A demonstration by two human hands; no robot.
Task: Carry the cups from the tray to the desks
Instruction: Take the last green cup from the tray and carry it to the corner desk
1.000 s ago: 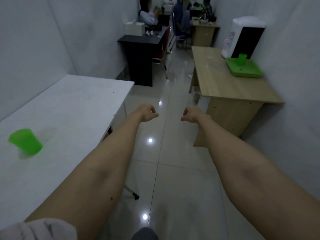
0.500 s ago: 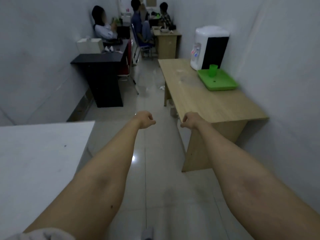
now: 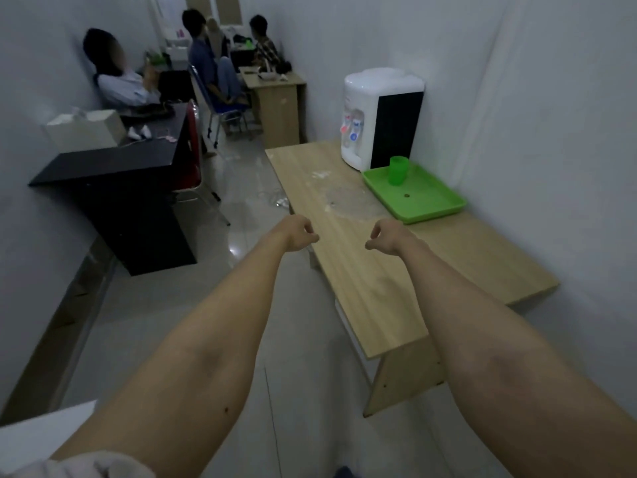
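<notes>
Small dark speck on the flat green plastic tray (image 3: 435,201): too small to identify. White desk corner (image 3: 41,429) cut off bottom-left. Curled fingers hide the palms of left hand (image 3: 299,232) and right hand (image 3: 386,235).

We take the tray (image 3: 444,207) as our landmark. It lies on the surface (image 3: 396,270) along the right wall, toward that surface's far end. One cup (image 3: 398,170) stands upright in the tray's far left corner. Just behind the tray, touching or nearly touching its far edge, stands the water dispenser (image 3: 382,117), on the same surface. Nearer to us than the tray and to its left, our right hand (image 3: 386,236) hangs over the surface, and our left hand (image 3: 299,232) hangs further left, at the surface's aisle edge. Well left of the tray, across the aisle, stands another desk (image 3: 113,163) with a box (image 3: 86,129) on it. Beyond the tray, a third desk (image 3: 275,98) stands at the far end, with seated people around it.
</notes>
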